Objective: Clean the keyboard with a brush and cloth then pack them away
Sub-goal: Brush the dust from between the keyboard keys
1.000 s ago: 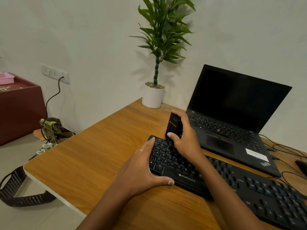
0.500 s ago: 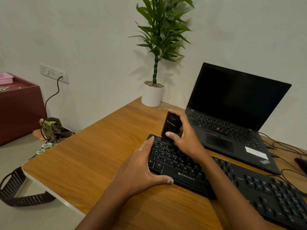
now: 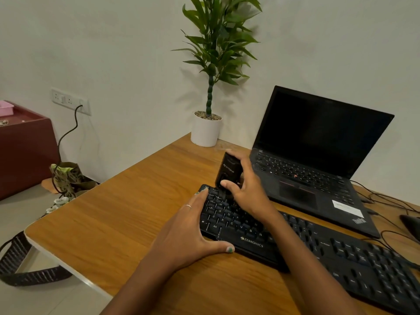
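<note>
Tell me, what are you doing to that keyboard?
A person is cleaning the black keyboard on the wooden desk. The right hand grips a small black brush and holds it down on the keys near the keyboard's far left corner. The left hand rests on the keyboard's left end, thumb along its front edge, holding it steady. An open laptop and a potted plant stand behind. No cloth is in view.

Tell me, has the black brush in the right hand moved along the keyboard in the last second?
Yes, slightly. The black brush has slid toward the keyboard's far left corner, away from the laptop; the right hand grips it.
</note>
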Demonstrator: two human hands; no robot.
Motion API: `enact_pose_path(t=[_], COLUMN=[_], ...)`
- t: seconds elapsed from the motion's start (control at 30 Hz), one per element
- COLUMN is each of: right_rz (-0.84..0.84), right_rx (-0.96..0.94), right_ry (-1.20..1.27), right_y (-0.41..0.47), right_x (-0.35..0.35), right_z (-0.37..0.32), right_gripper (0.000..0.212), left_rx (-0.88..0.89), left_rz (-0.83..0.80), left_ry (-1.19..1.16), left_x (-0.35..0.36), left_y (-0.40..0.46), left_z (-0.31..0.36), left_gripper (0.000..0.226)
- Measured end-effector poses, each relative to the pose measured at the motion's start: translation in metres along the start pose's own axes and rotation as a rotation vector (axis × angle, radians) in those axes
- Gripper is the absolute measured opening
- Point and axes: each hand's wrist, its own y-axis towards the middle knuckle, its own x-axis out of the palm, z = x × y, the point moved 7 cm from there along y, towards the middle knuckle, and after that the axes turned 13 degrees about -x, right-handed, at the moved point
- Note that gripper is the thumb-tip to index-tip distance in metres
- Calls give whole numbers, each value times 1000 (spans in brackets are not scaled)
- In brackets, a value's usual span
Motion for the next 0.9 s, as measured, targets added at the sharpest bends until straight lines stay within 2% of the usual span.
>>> enact_pose_path(t=[0.17, 0.4, 0.6, 0.77, 0.83, 0.9], right_rz=[-247, -55, -210, -79, -159, -321], right_rx=[101, -23, 112, 107, 116, 125], right_ry=[-135, -50, -77, -156, -112, -50], right_y=[2, 1, 6, 6, 6, 5], right_x=[-27, 13, -16, -9, -8, -5], right_z=[3, -10, -3, -7, -12, -20], right_gripper=[69, 69, 67, 68, 67, 65], left_rx=[-14, 8, -18, -24, -18, -10], left_rz=[-12, -2, -7, -10, -9, -5], left_ry=[0, -13, 9, 6, 3, -7], left_x=[1, -1, 0, 1, 0, 0], left_y=[0, -1, 0, 1, 0, 0], left_z=[-2, 0, -2, -3, -3, -2], left_gripper=[127, 125, 127, 129, 128, 127])
